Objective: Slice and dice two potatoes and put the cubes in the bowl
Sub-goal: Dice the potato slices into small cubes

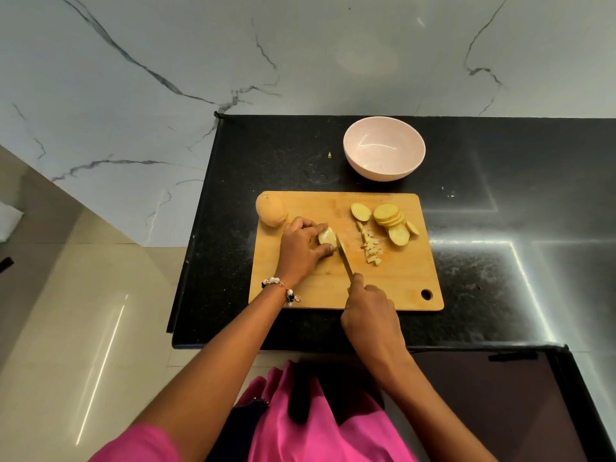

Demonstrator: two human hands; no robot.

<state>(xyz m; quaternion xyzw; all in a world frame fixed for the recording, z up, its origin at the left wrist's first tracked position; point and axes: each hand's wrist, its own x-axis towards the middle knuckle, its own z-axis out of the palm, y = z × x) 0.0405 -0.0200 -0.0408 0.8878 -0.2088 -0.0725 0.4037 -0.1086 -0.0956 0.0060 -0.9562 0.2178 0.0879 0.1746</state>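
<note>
Mid-task: left hand [301,250] pinning stacked potato slices [326,237] mid cutting board [346,251], right hand [368,313] clenched round knife [344,258], blade at the stack. Few cubes [370,248] and fanned slices [393,221] near board's right edge; whole potato [271,210] at far-left corner untouched. Pink bowl [384,153] beyond board's far edge, unfilled, nothing blocking.

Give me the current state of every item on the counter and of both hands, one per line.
Bowl: upright, empty.
Whole potato: uncut, at the board's far left corner.
Potato piece: held down by left hand.
Knife: gripped by right hand, blade against the piece.
Slices: fanned, undiced.
Cubes: on the cutting board.
</note>
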